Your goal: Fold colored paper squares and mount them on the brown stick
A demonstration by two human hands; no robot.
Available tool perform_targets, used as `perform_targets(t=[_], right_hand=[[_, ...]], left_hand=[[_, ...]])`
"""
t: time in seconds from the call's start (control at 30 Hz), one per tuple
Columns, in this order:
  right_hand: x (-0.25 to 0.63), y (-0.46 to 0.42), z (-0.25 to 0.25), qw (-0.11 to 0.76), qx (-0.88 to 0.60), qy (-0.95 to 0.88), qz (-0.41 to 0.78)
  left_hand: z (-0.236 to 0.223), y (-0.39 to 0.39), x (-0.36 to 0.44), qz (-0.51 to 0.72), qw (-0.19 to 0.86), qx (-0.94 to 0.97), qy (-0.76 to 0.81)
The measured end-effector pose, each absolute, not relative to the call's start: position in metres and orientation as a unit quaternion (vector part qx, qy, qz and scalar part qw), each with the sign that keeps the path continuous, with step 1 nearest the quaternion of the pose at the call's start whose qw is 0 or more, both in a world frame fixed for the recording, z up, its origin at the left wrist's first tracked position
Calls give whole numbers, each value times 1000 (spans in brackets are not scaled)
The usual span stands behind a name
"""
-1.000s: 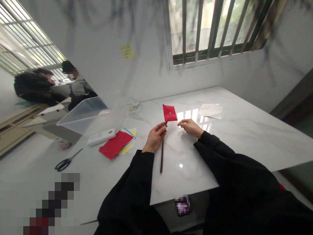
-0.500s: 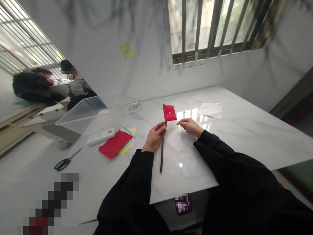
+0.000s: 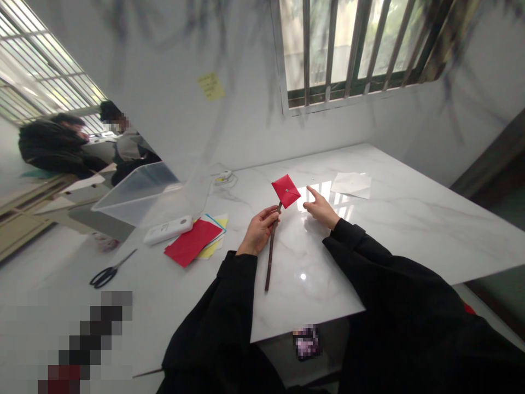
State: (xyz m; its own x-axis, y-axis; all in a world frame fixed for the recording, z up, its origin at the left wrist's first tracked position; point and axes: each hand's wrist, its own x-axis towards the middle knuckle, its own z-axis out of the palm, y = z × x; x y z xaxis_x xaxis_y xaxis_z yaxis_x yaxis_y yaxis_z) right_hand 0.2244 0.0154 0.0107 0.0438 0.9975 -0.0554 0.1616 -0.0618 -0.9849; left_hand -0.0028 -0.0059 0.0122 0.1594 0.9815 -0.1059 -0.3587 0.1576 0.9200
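My left hand [image 3: 260, 230] is closed around the upper part of a brown stick [image 3: 270, 257], which hangs down at a slight tilt above the table. At the stick's top sits a red folded-paper pinwheel [image 3: 283, 187] with a small light pin at its centre. Just to the right of the pinwheel is my right hand [image 3: 321, 209], holding nothing. Its index finger points out and its thumb is apart; the other fingers are curled. A small gap separates the fingertips from the paper.
Left of my hands lie red paper sheets [image 3: 192, 243] over yellow and blue ones, a white device [image 3: 168, 230], scissors [image 3: 109, 275] and a clear plastic bin [image 3: 123, 191]. White paper [image 3: 351, 185] lies at the back right. Two people [image 3: 57, 143] sit in the far left background.
The red pinwheel has turned about its pin. My right hand's index finger has stretched out from a near pinch. The stick's lower end has swung slightly left.
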Motion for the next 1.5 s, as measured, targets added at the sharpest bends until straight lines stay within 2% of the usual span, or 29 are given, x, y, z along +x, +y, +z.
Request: perform_targets(t=[0.1, 0.27, 0.5, 0.67, 0.9, 1.23, 1.37, 1.5], right_hand=[[229, 19, 9, 428, -585, -550, 416], [236, 21, 9, 319, -591, -612, 417], [233, 20, 8, 341, -568, -635, 397], [221, 12, 14, 324, -505, -651, 466], [207, -6, 18, 209, -373, -691, 583], [207, -10, 20, 186, -298, -663, 661], [210, -11, 23, 178, -291, -652, 677], [212, -13, 25, 134, -273, -660, 687]], left_hand=[[12, -6, -4, 499, 657, 407, 392], [12, -6, -4, 506, 654, 403, 393], [17, -8, -5, 521, 664, 369, 389], [18, -6, -7, 548, 680, 315, 371], [13, -6, -1, 543, 693, 329, 341], [13, -9, 1, 539, 701, 328, 332], [14, -4, -3, 578, 684, 295, 333], [16, 0, -5, 616, 664, 238, 351]])
